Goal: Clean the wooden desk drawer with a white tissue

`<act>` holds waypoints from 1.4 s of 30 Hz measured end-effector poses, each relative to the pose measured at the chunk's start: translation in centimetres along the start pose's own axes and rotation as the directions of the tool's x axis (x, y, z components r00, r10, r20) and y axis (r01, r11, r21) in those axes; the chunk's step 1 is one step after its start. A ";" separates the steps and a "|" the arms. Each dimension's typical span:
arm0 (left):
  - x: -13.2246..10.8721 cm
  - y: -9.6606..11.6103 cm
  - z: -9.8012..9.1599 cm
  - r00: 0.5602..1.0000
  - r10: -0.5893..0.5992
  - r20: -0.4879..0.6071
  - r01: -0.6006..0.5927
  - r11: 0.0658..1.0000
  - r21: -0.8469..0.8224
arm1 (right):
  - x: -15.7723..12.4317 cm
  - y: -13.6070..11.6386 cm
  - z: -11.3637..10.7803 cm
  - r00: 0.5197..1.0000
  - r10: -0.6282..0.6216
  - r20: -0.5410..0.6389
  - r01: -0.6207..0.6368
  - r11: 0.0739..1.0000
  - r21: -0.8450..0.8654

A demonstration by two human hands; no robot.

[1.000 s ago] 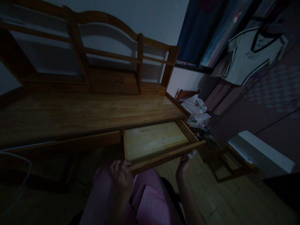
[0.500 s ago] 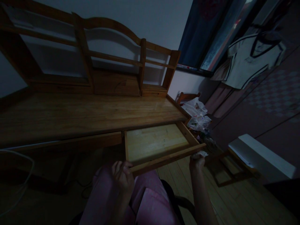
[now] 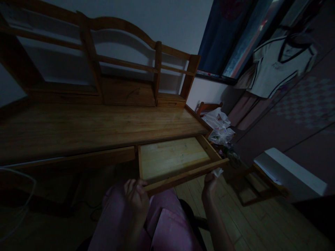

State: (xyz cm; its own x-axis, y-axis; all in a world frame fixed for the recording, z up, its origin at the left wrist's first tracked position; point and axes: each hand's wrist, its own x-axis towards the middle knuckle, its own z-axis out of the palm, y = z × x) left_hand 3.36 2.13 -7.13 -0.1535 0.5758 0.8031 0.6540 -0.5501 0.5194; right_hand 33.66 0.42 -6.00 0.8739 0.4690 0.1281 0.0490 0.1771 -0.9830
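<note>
A wooden drawer is pulled out from under the desk, and its pale bottom panel shows. At the near left corner of the drawer front, my left hand is closed, fingers curled over the edge. My right hand pinches a crumpled white tissue or thin cloth just below the right part of the drawer front. The tissue appears to touch the outer face of that front; the dim light hides the exact contact.
The wooden desk carries a shelf unit along the wall. Plastic bags sit on a chair beyond its right end. A low wooden stool bears a white box-like object. A white cable hangs at left.
My right hand has slid left along the drawer front with the white tissue. My left hand keeps its hold on the corner, and the drawer stays pulled out.
</note>
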 end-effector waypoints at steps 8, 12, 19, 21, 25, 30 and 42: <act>0.3 0.3 -0.4 1.000 -0.017 0.025 0.018 1.000 -0.001 | -3.2 -1.5 1.6 1.000 0.011 -0.023 -0.013 0.998 -0.062; 0.5 0.6 -0.5 1.000 -0.007 0.028 0.007 1.000 -0.016 | -3.4 -3.0 2.9 0.990 -0.118 0.080 0.124 0.990 -0.072; 1.1 0.9 -0.7 1.000 0.011 0.029 -0.011 1.000 -0.011 | -3.5 -3.8 2.7 0.982 -0.135 0.131 0.152 0.980 -0.128; 1.1 0.9 -0.7 0.999 0.008 0.033 -0.008 1.000 -0.003 | -3.7 -3.9 2.4 0.978 -0.152 0.146 0.174 0.974 -0.148; 0.8 0.8 -0.5 0.999 -0.010 0.031 0.011 0.999 -0.039 | -5.9 -4.1 1.8 0.950 -0.205 0.235 0.255 0.944 -0.207; 0.5 0.5 -0.6 0.998 -0.018 0.063 0.021 0.999 -0.046 | -9.3 -3.7 0.7 0.847 -0.229 0.480 0.394 0.877 -0.276; 0.5 0.2 -0.6 0.998 0.005 0.068 -0.002 0.999 -0.046 | 6.3 -1.9 -3.6 0.988 -0.139 -0.064 0.119 0.961 -0.251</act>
State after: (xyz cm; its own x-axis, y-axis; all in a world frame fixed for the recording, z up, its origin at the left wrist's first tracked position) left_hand 2.99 1.88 -6.44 -0.0997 0.6125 0.7841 0.6194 -0.5785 0.5307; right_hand 40.84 -0.04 -3.76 0.8878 0.3835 0.2545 0.2720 0.0090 -0.9623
